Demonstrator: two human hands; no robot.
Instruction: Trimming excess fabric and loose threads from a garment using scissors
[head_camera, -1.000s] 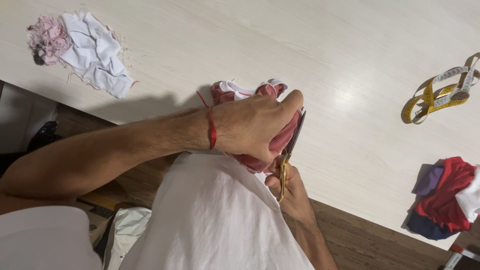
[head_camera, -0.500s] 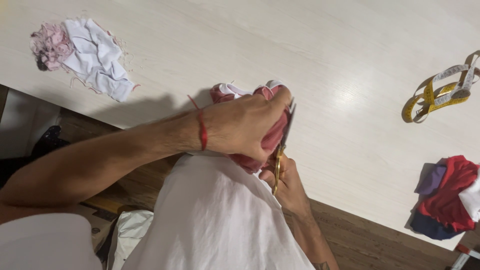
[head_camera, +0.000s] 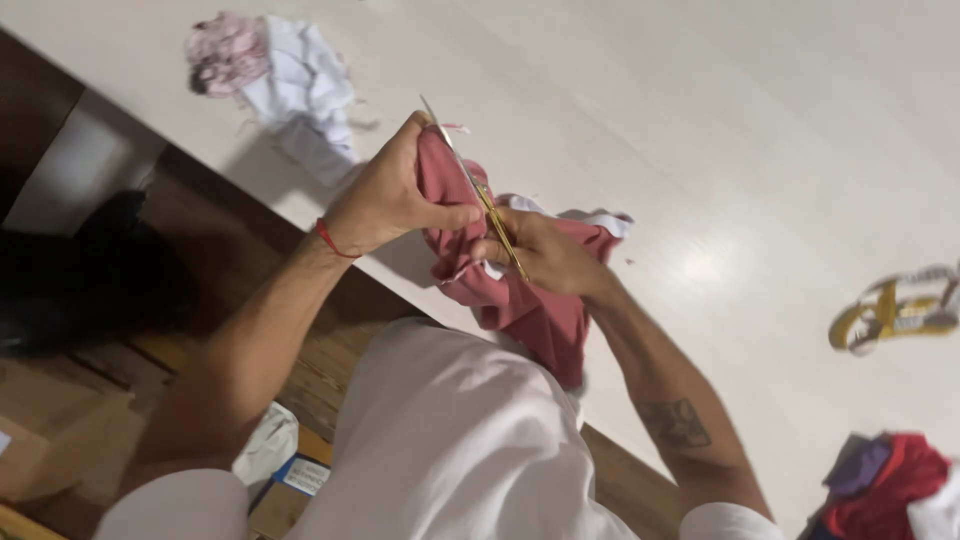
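My left hand (head_camera: 385, 195) grips the upper edge of a pink-red cloth (head_camera: 520, 300) with a white trim, holding it up over the near edge of the white table (head_camera: 700, 120). A red thread is tied round that wrist. My right hand (head_camera: 540, 250) holds gold-handled scissors (head_camera: 480, 190), their blades pointing up and left along the cloth beside my left thumb. The cloth hangs down toward my white shirt. The scissors' tip pokes out above my left fingers.
A heap of white and pink fabric scraps (head_camera: 275, 75) lies at the table's far left. A yellow measuring tape (head_camera: 895, 310) is coiled at the right. Red, purple and white cloths (head_camera: 885, 485) are piled at the lower right. Below the table are wooden floor and a cardboard box (head_camera: 40, 450).
The view has swung and both hands have shifted left and up with the cloth. The scissors now point up along the cloth rather than hanging beneath my left hand.
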